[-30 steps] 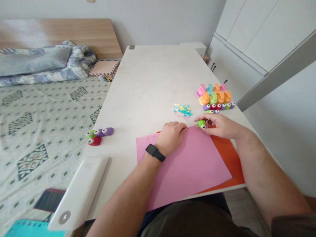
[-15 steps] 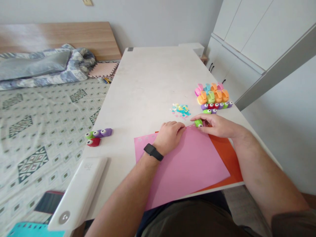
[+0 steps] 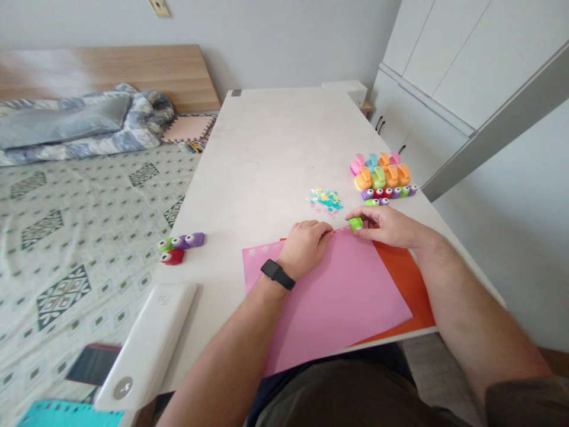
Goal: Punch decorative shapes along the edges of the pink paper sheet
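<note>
A pink sheet of paper (image 3: 338, 296) lies over an orange sheet (image 3: 411, 284) at the table's near edge. Flower-shaped holes run along its far left edge. My left hand (image 3: 306, 244), with a black watch at the wrist, rests on the pink paper, its fingers closed at the far edge. Between the thumb and fingers of my right hand (image 3: 386, 225) is a small green craft punch (image 3: 356, 224), set at the paper's far edge near the right corner. Just beyond lies a pile of blue, yellow and pink paper cutouts (image 3: 326, 199).
Several colourful punches (image 3: 384, 175) stand in rows at the right. A few more punches (image 3: 182, 244) sit at the left edge. A long white device (image 3: 149, 344) lies near left, beside a bed with a phone (image 3: 93, 363) and a teal object (image 3: 66, 415).
The green punch has turned slightly in my right hand, so less of its white eye shows. My left hand stays on the paper. The whole view has shifted a little.
</note>
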`<state>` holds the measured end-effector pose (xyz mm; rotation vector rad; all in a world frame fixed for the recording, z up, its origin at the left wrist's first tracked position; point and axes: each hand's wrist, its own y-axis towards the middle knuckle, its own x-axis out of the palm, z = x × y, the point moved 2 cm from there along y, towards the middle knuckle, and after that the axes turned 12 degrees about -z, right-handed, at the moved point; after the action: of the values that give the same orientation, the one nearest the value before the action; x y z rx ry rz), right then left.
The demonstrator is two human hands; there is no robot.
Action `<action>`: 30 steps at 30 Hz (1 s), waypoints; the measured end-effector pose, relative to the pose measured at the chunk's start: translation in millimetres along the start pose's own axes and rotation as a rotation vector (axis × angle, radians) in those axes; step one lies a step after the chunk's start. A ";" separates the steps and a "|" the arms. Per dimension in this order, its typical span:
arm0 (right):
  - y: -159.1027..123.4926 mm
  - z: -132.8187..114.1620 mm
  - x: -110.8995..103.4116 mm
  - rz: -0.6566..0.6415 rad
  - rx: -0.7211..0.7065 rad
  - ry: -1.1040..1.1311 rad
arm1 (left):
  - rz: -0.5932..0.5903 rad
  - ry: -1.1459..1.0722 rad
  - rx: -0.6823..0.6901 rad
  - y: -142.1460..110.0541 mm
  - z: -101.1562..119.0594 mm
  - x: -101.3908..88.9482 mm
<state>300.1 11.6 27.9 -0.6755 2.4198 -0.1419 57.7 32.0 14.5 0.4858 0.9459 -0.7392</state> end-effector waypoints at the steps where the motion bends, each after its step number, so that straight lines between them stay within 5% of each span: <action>1: 0.1 -0.2 0.1 0.005 -0.002 0.004 | -0.003 0.001 -0.002 -0.2 0.1 -0.2; 30: 1.4 -9.1 3.5 0.020 0.016 -0.023 | -0.031 -0.010 -0.020 -0.1 1.1 -1.2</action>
<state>291.7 10.5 33.0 -0.6421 2.4005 -0.1442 57.7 31.6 16.1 0.4503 0.9529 -0.7584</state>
